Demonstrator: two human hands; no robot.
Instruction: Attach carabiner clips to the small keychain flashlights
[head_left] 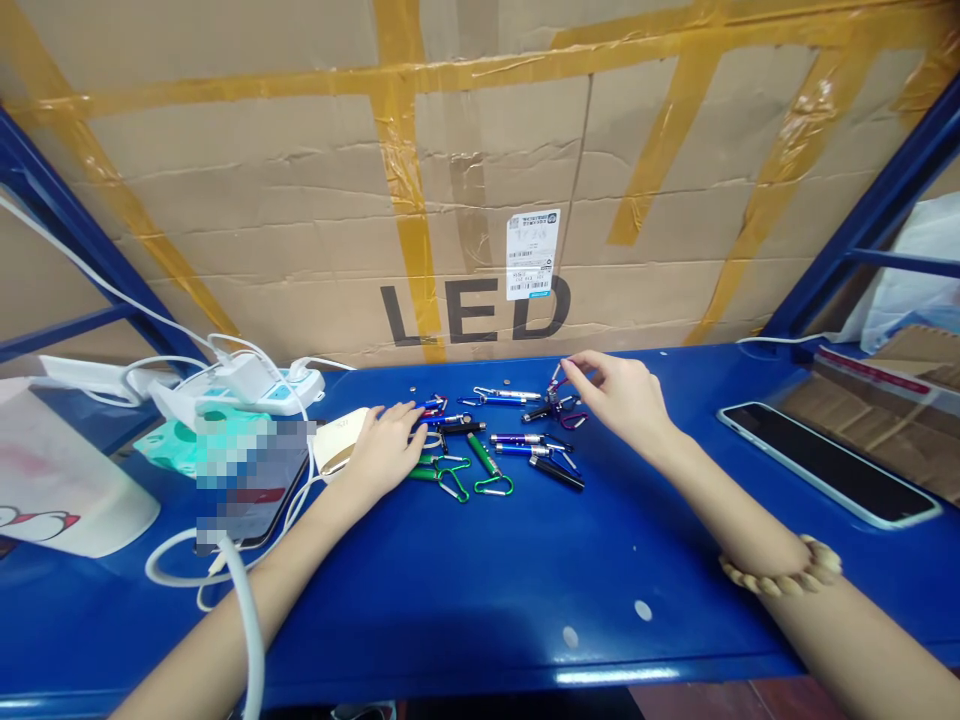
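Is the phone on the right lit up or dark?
Dark: the smartphone shows a black screen, with no picture or light.

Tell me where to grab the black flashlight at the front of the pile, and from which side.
Pinch the black flashlight around the middle of its barrel, coming from the near side with the right hand. It lies slanted at the pile's near edge on the blue table, and its barrel looks clear of the other flashlights, so fingers can likely close on both sides.

The blue shelf gives room right of the flashlights; cables and a power strip crowd left.
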